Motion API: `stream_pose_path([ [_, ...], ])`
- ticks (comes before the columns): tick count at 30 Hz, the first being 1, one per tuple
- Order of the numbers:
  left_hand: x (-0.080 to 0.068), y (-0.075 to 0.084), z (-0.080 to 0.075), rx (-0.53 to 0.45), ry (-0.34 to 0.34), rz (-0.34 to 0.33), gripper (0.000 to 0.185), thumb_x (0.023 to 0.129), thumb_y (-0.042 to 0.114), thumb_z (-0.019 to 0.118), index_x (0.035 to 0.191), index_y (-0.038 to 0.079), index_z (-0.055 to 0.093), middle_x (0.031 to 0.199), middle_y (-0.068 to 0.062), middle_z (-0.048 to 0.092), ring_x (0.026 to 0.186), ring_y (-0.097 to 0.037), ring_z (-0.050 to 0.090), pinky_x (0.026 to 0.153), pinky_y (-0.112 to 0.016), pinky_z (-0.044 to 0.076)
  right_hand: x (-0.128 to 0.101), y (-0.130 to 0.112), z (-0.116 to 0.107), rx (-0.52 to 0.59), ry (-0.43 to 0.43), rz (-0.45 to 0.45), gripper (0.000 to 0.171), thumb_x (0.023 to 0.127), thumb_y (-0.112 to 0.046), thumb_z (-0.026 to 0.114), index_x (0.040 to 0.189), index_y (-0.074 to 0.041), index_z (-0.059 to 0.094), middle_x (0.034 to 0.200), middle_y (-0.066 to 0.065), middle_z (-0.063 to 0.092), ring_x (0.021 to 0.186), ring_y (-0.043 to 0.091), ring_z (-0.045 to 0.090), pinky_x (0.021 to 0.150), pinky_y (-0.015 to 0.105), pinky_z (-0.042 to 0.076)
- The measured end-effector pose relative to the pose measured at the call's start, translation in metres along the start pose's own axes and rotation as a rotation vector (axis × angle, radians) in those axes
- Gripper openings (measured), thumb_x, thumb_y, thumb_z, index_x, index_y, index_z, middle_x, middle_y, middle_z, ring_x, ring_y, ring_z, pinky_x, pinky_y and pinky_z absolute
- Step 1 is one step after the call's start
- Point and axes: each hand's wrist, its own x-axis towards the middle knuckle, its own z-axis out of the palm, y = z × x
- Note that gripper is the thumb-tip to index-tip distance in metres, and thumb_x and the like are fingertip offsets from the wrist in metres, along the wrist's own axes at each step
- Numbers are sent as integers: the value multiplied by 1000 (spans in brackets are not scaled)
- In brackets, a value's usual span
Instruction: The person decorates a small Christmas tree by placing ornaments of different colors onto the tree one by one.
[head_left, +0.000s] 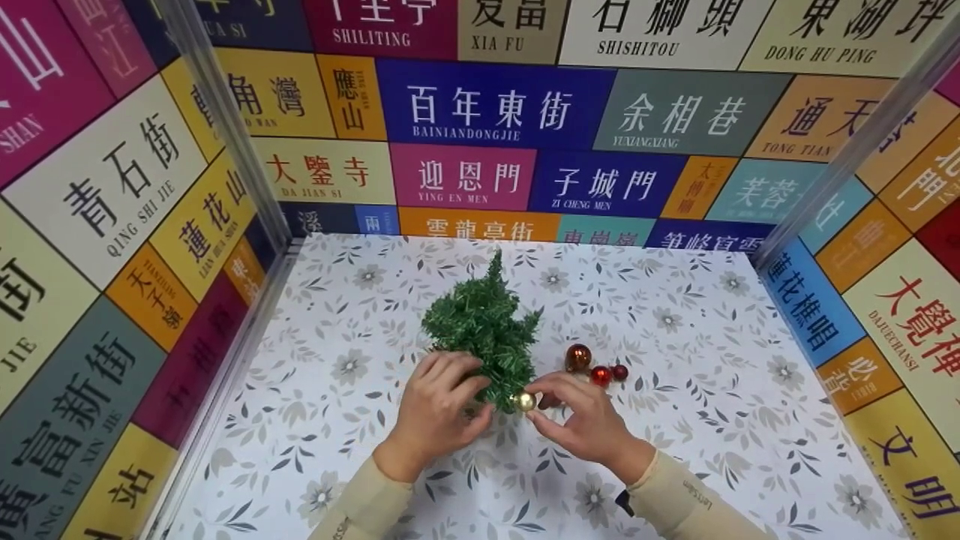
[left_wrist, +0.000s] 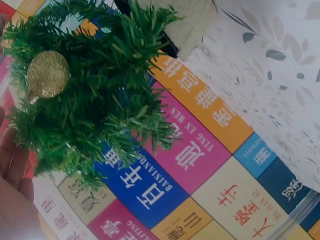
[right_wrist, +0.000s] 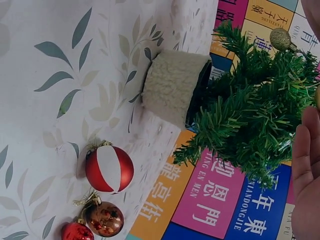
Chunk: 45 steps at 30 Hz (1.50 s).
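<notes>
A small green Christmas tree [head_left: 487, 322] stands on the patterned cloth, its base wrapped in cream fleece [right_wrist: 172, 87]. My right hand [head_left: 589, 424] pinches a shiny gold bauble [head_left: 527, 402] between thumb and forefinger, against the tree's near right branches. On the tree's left, my left hand [head_left: 439, 409] touches the branches with bent fingers, thumb and forefinger apart; the foliage partly hides the fingertips. A glittery gold bauble [left_wrist: 48, 74] sits among the branches in the left wrist view, and the right wrist view shows a glittery one [right_wrist: 280, 38] too.
Right of the tree lie a copper bauble [head_left: 578, 357], a red bauble [head_left: 600, 376] and a small dark red bauble [head_left: 619, 372]. A red-and-white bauble [right_wrist: 110, 169] lies near them in the right wrist view. Panels with coloured signs [head_left: 487, 105] enclose the table [head_left: 337, 450] behind and at both sides.
</notes>
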Motion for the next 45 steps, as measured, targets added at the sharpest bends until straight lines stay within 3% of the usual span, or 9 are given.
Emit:
stream_pose_path([
  [8, -4, 6, 7, -58, -54, -26, 29, 84, 44, 75, 95, 18, 76, 120, -5, 66, 118, -26, 58, 108, -48, 35, 3, -5, 4, 76, -7, 20, 39, 83, -8, 79, 119, -16, 68, 112, -4, 68, 84, 10, 65, 69, 22, 53],
  [13, -6, 10, 8, -94, -94, -61, 29, 86, 47, 74, 91, 18, 77, 118, -1, 67, 121, -22, 56, 111, -47, 31, 2, -6, 5, 128, -28, 34, 36, 85, -8, 78, 118, -16, 68, 111, -5, 68, 80, 7, 64, 67, 21, 54],
  [20, -5, 11, 11, -95, -72, -38, 15, 87, 31, 73, 78, 20, 77, 111, 0, 69, 117, -23, 59, 108, -49, 34, 2, -6, 6, 153, -41, 54, 36, 85, -8, 78, 119, -17, 68, 110, -5, 68, 79, 7, 65, 63, 28, 56],
  [28, -2, 9, 9, -83, -40, -34, 12, 82, 19, 72, 70, 19, 69, 109, -1, 69, 114, -24, 60, 107, -49, 36, -4, -5, 7, 135, -44, 64, 35, 85, -8, 77, 118, -16, 68, 109, -5, 68, 77, 9, 65, 65, 23, 55],
  [39, 2, 11, 7, -70, -5, -1, 15, 82, 16, 63, 68, 19, 63, 110, -3, 69, 112, -25, 60, 106, -49, 37, -16, -5, 12, 168, -192, 126, 34, 91, -10, 71, 123, -18, 64, 109, -9, 64, 79, 5, 62, 69, 18, 52],
  [45, 2, 12, 8, -76, -1, 3, 14, 81, 16, 65, 68, 20, 62, 109, -2, 69, 110, -25, 61, 104, -50, 39, -19, -2, 13, 146, -213, 124, 40, 86, -4, 71, 122, -22, 64, 107, -6, 67, 79, 2, 63, 65, 30, 56],
])
